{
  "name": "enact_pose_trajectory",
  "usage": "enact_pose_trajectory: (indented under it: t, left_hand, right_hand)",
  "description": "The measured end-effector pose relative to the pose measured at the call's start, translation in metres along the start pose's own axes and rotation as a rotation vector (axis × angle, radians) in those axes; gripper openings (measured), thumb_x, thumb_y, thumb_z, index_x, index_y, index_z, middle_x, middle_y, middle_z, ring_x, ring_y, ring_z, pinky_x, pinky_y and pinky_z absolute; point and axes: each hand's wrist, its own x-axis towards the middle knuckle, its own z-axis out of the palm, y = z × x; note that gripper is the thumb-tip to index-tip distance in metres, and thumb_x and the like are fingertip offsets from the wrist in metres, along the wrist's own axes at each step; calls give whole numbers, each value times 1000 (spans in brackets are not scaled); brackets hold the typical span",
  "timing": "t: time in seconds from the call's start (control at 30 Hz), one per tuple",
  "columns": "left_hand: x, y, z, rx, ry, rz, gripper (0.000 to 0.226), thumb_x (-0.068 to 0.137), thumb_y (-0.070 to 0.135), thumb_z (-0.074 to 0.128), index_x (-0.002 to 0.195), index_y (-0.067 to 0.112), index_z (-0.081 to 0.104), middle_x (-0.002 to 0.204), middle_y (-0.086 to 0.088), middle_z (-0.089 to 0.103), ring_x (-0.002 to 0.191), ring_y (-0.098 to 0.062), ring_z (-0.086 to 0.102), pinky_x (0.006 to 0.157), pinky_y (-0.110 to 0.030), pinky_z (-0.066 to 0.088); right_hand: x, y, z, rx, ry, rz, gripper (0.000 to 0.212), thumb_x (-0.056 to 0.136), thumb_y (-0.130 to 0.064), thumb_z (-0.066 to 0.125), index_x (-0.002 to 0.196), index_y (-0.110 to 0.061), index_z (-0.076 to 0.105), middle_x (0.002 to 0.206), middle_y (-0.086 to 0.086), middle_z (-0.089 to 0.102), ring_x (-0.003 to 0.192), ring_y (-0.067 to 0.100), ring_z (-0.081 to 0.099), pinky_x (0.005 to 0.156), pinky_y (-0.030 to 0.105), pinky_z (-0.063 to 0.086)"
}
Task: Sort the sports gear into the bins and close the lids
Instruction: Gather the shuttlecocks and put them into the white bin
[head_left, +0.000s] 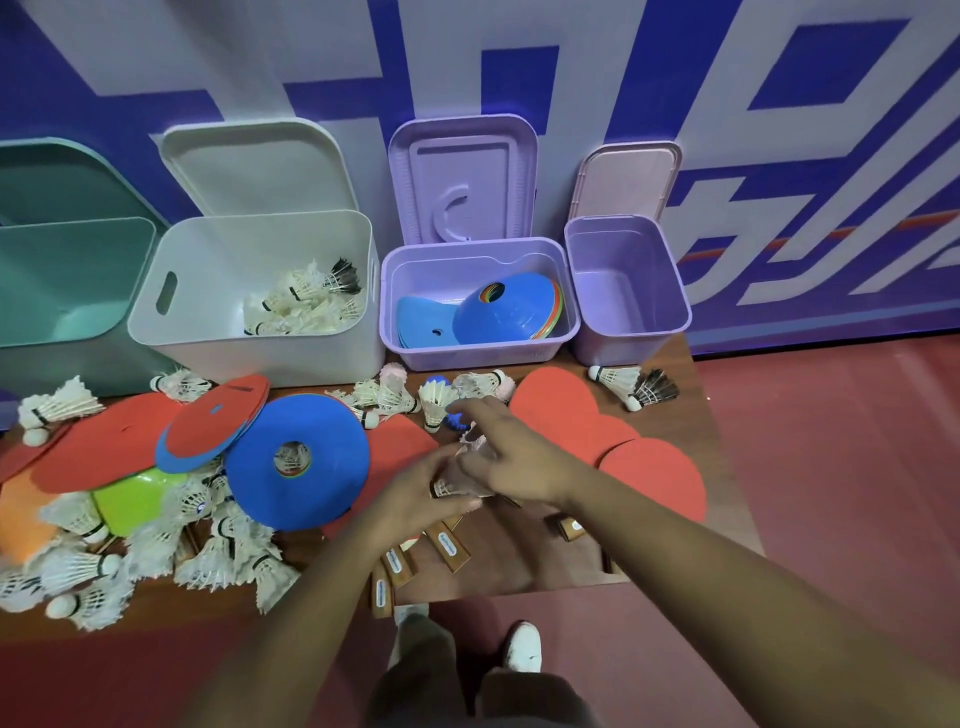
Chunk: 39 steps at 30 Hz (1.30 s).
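Both hands meet over the middle of the table. My left hand (415, 499) holds a white shuttlecock (451, 486) by its cork end. My right hand (506, 452) pinches the feathers of the same shuttlecock, index finger stretched toward a small blue object (456, 418). More shuttlecocks (395, 395) lie just behind the hands, and a big heap (156, 551) covers the left front. The white bin (208, 291) holds several shuttlecocks. The wide purple bin (395, 291) holds blue disc cones (504, 306). Red paddles (566, 410) lie to the right, their wooden handles (447, 545) under my wrists.
A teal bin (62, 280) stands at far left and a small purple bin (623, 291) at far right. All four lids lean open against the blue wall. A blue cone stack (296, 462), a green cone (130, 499) and flat red-blue discs (213, 421) sit left of the hands.
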Motion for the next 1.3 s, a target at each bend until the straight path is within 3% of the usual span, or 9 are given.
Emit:
enact_pose_trajectory:
  t: [0.1,0.27,0.6,0.83,0.93,1.07,1.17,1.23,1.3]
  left_hand:
    - [6,-2,0,-80,34,0,41,81,13,76,113,30,59,105,8,68,94,14,58,77,-7,42]
    - [16,-20,-19,-389,173,-116,51,82,19,76,121,42,52,122,11,65,116,-6,59,104,-31,42]
    - [31,-53,-56,-437,218,-147,74,76,22,81,136,36,40,135,8,57,123,-7,55,107,-35,42]
    - [43,-63,-66,-326,195,-139,68,67,34,82,122,50,46,123,23,60,118,0,56,109,-38,41]
    - [50,-62,-66,-265,141,-107,71,65,40,81,124,53,44,130,20,56,122,-3,53,108,-45,41]
    - [57,-51,-64,-248,79,-73,70,68,34,83,123,55,44,131,18,55,122,-2,52,110,-41,40]
    - [60,-44,-61,-223,24,-25,70,69,33,84,124,55,46,133,19,54,124,0,50,110,-37,40]
    - [61,-43,-59,-226,-2,-15,74,63,43,83,126,57,46,136,18,52,127,-3,49,111,-39,39]
    - [59,-45,-59,-304,25,-44,74,61,42,84,123,59,47,135,14,55,124,-6,53,109,-41,41]
  right_hand:
    - [6,0,10,81,66,-68,60,86,-37,49,144,-23,37,135,0,40,122,11,46,105,23,36]
    - [37,25,-5,152,488,54,30,95,-36,55,119,-20,56,116,-4,54,105,10,54,87,27,45]
    - [117,76,13,-397,364,520,47,92,-46,55,118,-7,51,125,13,50,101,35,60,66,34,40]
    - [89,56,-4,-230,643,286,11,91,-12,52,82,-13,47,71,11,54,61,29,51,50,36,27]
    - [76,40,-18,1,599,203,8,90,-14,60,91,-14,52,64,4,53,59,19,49,54,35,35]
    - [74,28,-15,-103,396,162,18,92,-8,54,79,-21,54,56,-8,45,50,9,42,53,31,27]
    - [73,24,0,-114,311,98,26,94,-6,48,102,-20,69,77,-1,60,71,14,51,67,27,35]
    - [73,25,6,-45,275,123,35,98,-19,47,131,-22,60,100,4,59,90,12,53,81,23,38]
    - [71,29,7,148,393,201,34,100,-30,45,131,-25,59,112,0,58,101,8,53,89,21,38]
